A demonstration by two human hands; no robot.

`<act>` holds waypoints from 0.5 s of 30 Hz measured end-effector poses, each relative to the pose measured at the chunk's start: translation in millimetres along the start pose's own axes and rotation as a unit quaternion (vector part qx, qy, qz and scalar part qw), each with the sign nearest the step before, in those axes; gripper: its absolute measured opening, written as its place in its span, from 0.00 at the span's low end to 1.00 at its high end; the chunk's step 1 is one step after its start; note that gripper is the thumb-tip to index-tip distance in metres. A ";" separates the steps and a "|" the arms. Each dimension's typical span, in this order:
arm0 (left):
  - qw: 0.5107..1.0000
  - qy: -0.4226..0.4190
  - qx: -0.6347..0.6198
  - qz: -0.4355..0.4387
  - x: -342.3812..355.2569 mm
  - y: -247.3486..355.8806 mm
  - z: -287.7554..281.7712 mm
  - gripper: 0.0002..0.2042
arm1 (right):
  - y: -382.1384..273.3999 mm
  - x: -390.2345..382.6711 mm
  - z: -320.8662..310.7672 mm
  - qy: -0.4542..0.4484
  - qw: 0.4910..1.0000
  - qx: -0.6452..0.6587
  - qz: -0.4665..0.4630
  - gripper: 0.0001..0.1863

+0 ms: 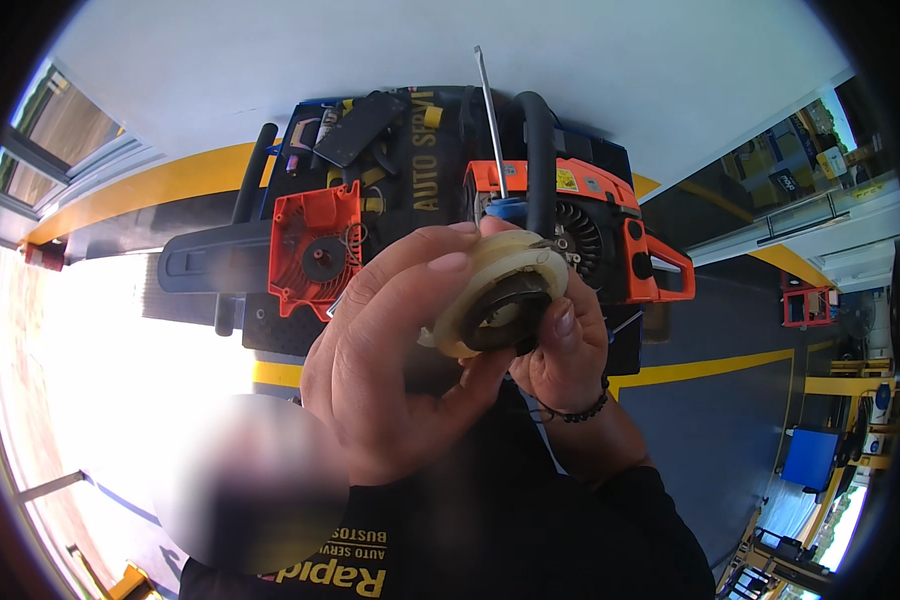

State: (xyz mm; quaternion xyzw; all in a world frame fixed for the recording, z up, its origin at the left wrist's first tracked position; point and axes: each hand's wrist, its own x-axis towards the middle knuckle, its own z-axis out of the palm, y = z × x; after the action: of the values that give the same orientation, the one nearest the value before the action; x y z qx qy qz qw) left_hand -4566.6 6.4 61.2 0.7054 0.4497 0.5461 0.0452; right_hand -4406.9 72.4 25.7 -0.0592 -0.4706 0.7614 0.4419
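My left hand [385, 350] is closed round the rim of a pale plastic starter pulley [457, 333] with a dark coiled recoil spring [495, 318] in its middle. The right hand [570, 355] grips the pulley's other side, its thumb on the face near the spring. A screwdriver [491, 125] stands up from behind the pulley, blade upward. Its blue handle is partly covered, and it appears held in the right hand's fingers. Just beyond my hands lie an orange starter cover [292, 250] and an orange chainsaw body [600, 185] with its black flywheel [582, 240] exposed.
A dark mat [435, 215] covers the workbench. The black guide bar cover [205, 262] juts out left. A dark flat phone-like object [360, 130] and small parts lie at the far left of the mat. The chainsaw's black handle [538, 150] rises behind my hands. A blue box [810, 458] stands far right.
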 end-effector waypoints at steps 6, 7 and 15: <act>1.000 -0.010 0.017 -0.005 6.4 3.3 -5.4 0.40 | -1.4 0.7 5.0 0.002 0.999 0.029 0.015 0.35; 1.000 -0.016 0.022 -0.010 7.3 3.9 -6.8 0.40 | -0.6 -0.1 3.7 0.000 1.000 0.028 0.013 0.34; 0.998 -0.039 -0.028 -0.039 3.7 -1.2 -12.7 0.40 | -5.9 -0.6 15.7 0.032 0.998 -0.046 -0.005 0.32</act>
State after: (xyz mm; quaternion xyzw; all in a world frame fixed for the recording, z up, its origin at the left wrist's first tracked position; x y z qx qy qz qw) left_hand -4577.6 4.3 68.3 0.7062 0.4595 0.5285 0.1040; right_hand -4410.8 62.5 38.7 -0.1014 -0.4913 0.7343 0.4573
